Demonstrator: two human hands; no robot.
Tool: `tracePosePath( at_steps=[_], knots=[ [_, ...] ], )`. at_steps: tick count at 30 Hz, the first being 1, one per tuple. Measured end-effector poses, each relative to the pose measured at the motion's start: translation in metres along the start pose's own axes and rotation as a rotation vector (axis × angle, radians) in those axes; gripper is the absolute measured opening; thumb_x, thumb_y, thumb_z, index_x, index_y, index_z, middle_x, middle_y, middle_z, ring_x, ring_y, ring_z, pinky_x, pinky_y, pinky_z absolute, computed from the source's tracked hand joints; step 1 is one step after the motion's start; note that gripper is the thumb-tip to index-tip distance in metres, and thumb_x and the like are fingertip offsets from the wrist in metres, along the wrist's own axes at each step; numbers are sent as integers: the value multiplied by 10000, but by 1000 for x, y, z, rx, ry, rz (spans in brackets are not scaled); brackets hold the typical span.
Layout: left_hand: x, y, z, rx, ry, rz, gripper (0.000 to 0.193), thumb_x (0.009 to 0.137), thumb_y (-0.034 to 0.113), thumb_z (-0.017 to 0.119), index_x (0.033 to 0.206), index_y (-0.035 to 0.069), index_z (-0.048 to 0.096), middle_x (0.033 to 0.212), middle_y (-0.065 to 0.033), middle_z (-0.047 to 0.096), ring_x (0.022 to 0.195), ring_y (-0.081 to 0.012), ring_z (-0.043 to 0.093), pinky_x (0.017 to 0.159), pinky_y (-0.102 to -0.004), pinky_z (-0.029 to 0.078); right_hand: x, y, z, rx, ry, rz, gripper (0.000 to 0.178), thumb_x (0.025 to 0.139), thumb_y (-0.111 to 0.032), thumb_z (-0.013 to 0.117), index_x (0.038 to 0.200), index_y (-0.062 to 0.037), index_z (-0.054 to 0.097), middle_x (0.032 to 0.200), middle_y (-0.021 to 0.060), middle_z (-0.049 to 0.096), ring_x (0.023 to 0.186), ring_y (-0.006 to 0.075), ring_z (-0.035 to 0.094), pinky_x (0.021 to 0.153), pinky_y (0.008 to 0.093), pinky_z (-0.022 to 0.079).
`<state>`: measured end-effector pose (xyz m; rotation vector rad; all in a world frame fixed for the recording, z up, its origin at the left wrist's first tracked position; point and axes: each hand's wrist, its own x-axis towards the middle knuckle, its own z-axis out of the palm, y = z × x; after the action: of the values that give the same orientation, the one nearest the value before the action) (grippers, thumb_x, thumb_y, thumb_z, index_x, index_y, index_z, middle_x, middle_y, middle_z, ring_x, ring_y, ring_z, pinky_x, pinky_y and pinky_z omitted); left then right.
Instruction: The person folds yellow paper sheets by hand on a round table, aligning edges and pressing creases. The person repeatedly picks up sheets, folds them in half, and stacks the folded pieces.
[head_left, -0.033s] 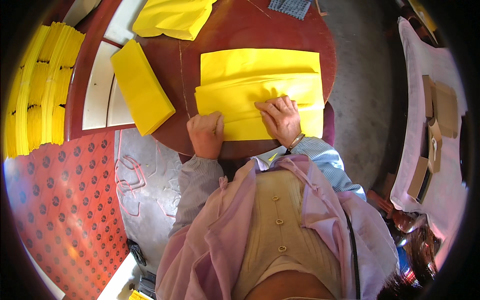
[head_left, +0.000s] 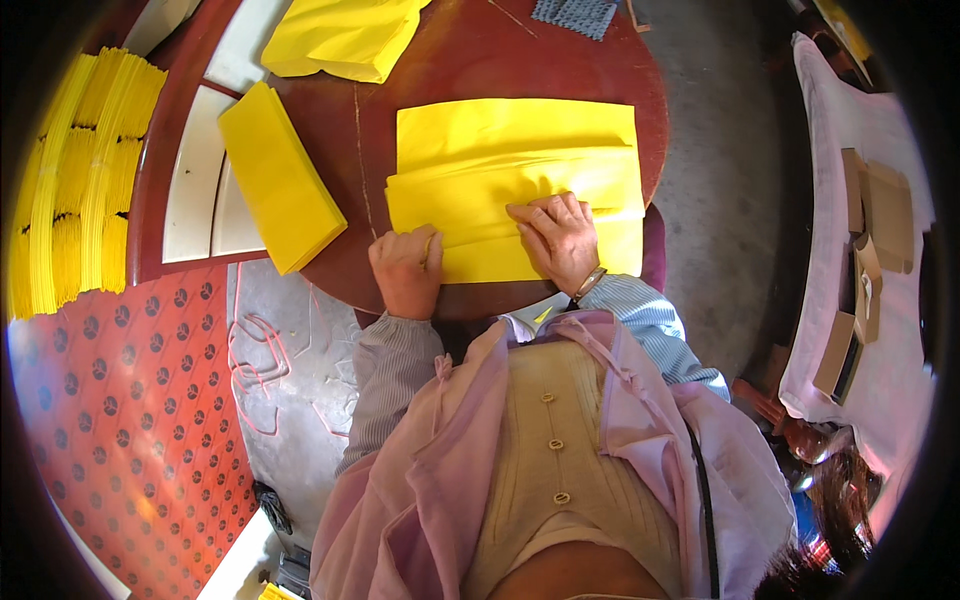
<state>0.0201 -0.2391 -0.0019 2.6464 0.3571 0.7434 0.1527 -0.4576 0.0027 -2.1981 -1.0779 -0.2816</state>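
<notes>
A wide yellow folded sheet [head_left: 515, 125], cloth or paper, lies on the dark red round table in front of me. A raised crease crosses its middle, and the near part lies in folds. At its near left corner my left hand [head_left: 406, 272] is closed, fingers curled in and thumb against the sheet's edge; the fingertips are partly hidden. My right hand [head_left: 562, 236] rests on the near half, right of the middle, its fingers bent and pinched together on a fold.
A narrow folded yellow stack [head_left: 282, 180] lies left of the sheet, with another yellow bundle [head_left: 345, 38] farther back. Banded yellow stacks [head_left: 80, 180] stand at the far left. A grey textured piece [head_left: 575, 15] lies at the table's far edge. Cardboard boxes [head_left: 885, 215] sit on a pink cloth at right.
My left hand has shifted very slightly left, and its thumb shows a little more at the sheet's edge. My right hand keeps its place on the sheet.
</notes>
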Motion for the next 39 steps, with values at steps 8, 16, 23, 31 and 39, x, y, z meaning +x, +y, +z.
tracePosePath(
  at_steps=[8,16,23,31,39],
  knots=[
    [5,8,-4,16,60,-39,125,818,78,806,924,77,740,971,-99,676,948,-313,623,853,-441,462,-11,21,-24,-47,76,116,236,876,-135,750,1110,-128,779,1104,64,682,1014,290,629,855,438,484],
    [10,5,3,-178,-34,53,200,861,-36,687,1037,34,753,1065,-149,715,1052,-357,650,938,-418,540,-34,60,-69,-168,63,284,219,945,-164,705,1143,-80,748,1118,135,698,1047,349,647,905,468,523],
    [10,17,2,-101,-51,37,216,898,77,706,1109,62,751,1003,-142,696,983,-335,635,872,-433,503,-39,74,-81,-212,129,327,156,921,-184,741,1035,-83,775,970,99,716,913,304,671,831,422,530],
    [20,42,30,190,66,-105,470,814,431,846,1175,170,696,978,-86,637,977,-315,595,837,-471,414,-25,83,-79,-276,132,412,166,847,-236,830,839,-88,755,803,62,691,794,263,647,762,417,522],
    [8,39,30,74,92,-140,400,841,316,835,1162,126,690,1084,-115,661,1071,-334,593,931,-477,419,-16,89,-76,-216,166,177,124,796,-52,791,892,-97,727,911,64,679,879,292,619,799,419,503]
  ],
)
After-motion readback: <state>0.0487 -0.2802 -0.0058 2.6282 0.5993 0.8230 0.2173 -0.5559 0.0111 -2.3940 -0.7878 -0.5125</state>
